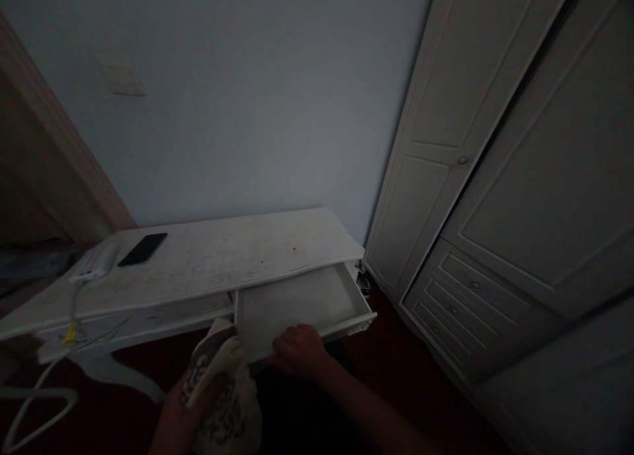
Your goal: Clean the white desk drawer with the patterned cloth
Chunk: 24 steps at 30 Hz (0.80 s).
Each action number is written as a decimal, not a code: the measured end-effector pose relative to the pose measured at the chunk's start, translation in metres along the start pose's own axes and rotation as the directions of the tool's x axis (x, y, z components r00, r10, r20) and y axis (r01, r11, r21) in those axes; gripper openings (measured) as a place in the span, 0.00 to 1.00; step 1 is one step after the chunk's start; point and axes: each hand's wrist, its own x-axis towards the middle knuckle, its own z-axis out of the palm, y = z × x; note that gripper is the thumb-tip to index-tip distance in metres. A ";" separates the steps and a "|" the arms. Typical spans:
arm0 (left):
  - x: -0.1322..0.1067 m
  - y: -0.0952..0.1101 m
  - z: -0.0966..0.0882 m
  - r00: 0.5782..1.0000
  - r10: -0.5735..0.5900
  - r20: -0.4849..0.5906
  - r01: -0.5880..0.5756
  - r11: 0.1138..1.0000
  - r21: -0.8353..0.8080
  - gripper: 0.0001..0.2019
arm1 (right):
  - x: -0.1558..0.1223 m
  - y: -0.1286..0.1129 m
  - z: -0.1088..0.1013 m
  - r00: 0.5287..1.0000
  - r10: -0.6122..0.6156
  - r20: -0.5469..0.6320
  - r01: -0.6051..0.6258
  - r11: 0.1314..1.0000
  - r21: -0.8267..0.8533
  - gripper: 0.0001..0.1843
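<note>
My left hand (pixel 191 409) is closed around a cream cloth (pixel 232 382) with a dark swirling pattern, which hangs down beside the drawer's left front corner. My right hand (pixel 300 349) grips the front edge of the pulled-out drawer (pixel 341 296), fingers curled over the top of the panel. The drawer belongs to a white table (pixel 247 244) against the wall, and its visible inside holds nothing. The lower part of the cloth runs out of view at the bottom.
A dark phone (pixel 143 249) and a white device with a cable (pixel 96 263) lie on the table's left end. Yellow tape or a tie (pixel 69 334) marks the cable. A white wardrobe (pixel 421 177) stands to the right, over a dark red floor (pixel 391 349).
</note>
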 end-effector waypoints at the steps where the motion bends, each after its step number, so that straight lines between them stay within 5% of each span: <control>1: 0.003 0.007 0.004 0.998 0.064 0.030 -0.065 0.997 0.049 0.27 | -0.002 0.001 0.000 1.000 0.018 -0.016 -0.018 1.000 0.013 0.25; 3: 0.004 0.023 0.014 0.961 0.247 0.127 -0.271 0.935 0.231 0.26 | -0.011 0.009 -0.003 0.998 0.037 -0.049 -0.035 0.999 0.037 0.25; 5: 0.001 0.039 0.027 0.888 0.382 0.256 -0.459 0.772 0.441 0.25 | -0.030 0.026 -0.011 0.993 0.060 -0.098 -0.055 0.997 0.056 0.25; 8: -0.006 0.063 0.050 0.795 0.382 0.471 -0.605 0.546 0.579 0.30 | -0.076 0.065 -0.028 0.956 0.202 -0.215 -0.192 0.979 0.063 0.32; 12: -0.001 0.103 0.102 0.657 0.353 0.667 -0.735 0.497 0.461 0.32 | -0.136 0.116 -0.043 0.802 0.524 -0.287 -0.496 0.852 0.168 0.41; 14: -0.001 0.126 0.143 0.582 0.352 0.733 -0.781 0.494 0.383 0.29 | -0.153 0.129 -0.041 0.733 0.641 -0.229 -0.563 0.759 0.327 0.42; 16: -0.008 0.149 0.188 0.519 0.382 0.764 -0.827 0.452 0.336 0.27 | -0.162 0.135 -0.034 0.713 0.685 -0.146 -0.552 0.678 0.486 0.37; 20: -0.037 0.177 0.255 0.496 0.449 0.743 -0.853 0.411 0.321 0.24 | -0.166 0.137 -0.018 0.675 0.735 -0.068 -0.540 0.555 0.633 0.16; 24: -0.045 0.177 0.260 0.501 0.433 0.749 -0.852 0.401 0.337 0.24 | -0.168 0.135 -0.015 0.655 0.753 -0.063 -0.555 0.536 0.636 0.11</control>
